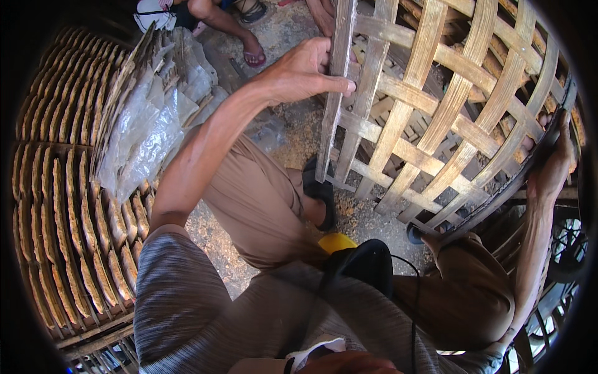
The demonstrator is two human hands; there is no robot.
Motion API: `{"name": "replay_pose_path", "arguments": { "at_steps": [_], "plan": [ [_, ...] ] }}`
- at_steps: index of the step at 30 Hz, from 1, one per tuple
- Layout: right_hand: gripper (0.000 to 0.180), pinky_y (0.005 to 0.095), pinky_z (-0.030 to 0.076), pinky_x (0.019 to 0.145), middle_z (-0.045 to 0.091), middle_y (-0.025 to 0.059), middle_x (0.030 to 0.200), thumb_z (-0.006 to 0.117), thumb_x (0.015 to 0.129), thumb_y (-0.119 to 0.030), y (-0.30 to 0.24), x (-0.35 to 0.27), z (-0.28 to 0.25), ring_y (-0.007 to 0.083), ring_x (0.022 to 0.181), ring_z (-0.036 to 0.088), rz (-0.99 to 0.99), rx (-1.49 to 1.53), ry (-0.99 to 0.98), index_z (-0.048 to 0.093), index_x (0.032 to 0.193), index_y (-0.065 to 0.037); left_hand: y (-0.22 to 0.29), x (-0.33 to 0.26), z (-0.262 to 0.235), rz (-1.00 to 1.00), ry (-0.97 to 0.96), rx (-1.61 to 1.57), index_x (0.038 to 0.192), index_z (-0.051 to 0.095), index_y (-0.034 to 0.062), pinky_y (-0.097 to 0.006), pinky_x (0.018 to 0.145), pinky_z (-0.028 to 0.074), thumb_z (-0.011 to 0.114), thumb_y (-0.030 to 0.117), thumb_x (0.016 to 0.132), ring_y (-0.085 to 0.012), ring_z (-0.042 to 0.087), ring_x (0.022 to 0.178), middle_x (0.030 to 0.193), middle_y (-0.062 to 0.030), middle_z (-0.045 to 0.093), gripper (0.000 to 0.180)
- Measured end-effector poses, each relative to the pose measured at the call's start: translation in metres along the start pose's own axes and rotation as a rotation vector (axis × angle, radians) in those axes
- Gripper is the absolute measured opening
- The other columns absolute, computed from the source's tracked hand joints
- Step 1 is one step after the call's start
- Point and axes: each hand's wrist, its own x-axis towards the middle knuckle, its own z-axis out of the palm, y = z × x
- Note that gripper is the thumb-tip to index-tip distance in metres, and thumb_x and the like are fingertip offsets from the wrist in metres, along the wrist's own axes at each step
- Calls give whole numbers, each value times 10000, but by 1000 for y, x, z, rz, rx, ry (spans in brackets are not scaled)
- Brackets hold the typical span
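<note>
A woven bamboo lattice panel [406, 93] with a wooden edge bar stands tilted in front of me, on the right. My left hand [306, 71] is closed round the bar on its left side, thumb on the near face and fingers partly hidden behind. The panel's dark right rim is in my right hand [559, 148], whose fingers are mostly hidden behind that rim. Through the openings of the weave, more slats and brownish pieces show.
At left lie racks with rows of long brownish slabs [75, 230]. A stack of boards with clear plastic sheets [149, 118] leans over them. Another person's sandalled foot [253, 51] and a hand [320, 15] are at the far side. Crumbs litter the concrete floor [215, 243].
</note>
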Motion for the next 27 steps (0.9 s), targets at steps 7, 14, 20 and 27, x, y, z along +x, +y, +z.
{"name": "replay_pose_path", "arguments": {
  "at_steps": [7,14,20,27],
  "plan": [
    [369,288,648,724,670,35,1052,507,1138,-375,4,10,-8,133,853,729,16,3,56,602,1345,-85,10,-6,0,-174,-240,32,1165,696,-25,-321,937,533,909,220,866,-176,694,1023,1088,-104,742,441],
    [383,293,652,728,647,32,1078,548,1123,-395,2,8,-11,134,884,728,10,40,66,596,1343,-85,10,-8,-6,-125,-148,4,1210,685,-15,-366,1019,533,850,191,923,-192,694,1077,1149,-97,727,390],
    [368,301,661,738,627,25,1055,538,1129,-403,8,17,-29,140,895,728,-4,69,71,586,1340,-104,27,-13,1,-158,-58,-430,1224,665,-2,-366,963,574,798,217,972,-183,693,1028,1117,-91,702,359],
    [324,296,666,721,629,26,1047,549,1127,-393,5,9,-19,160,815,743,10,138,93,587,1289,-115,7,-6,3,-130,-12,-325,1201,665,-5,-330,744,603,752,346,1018,-166,691,851,1069,-92,676,405]
  ]
}}
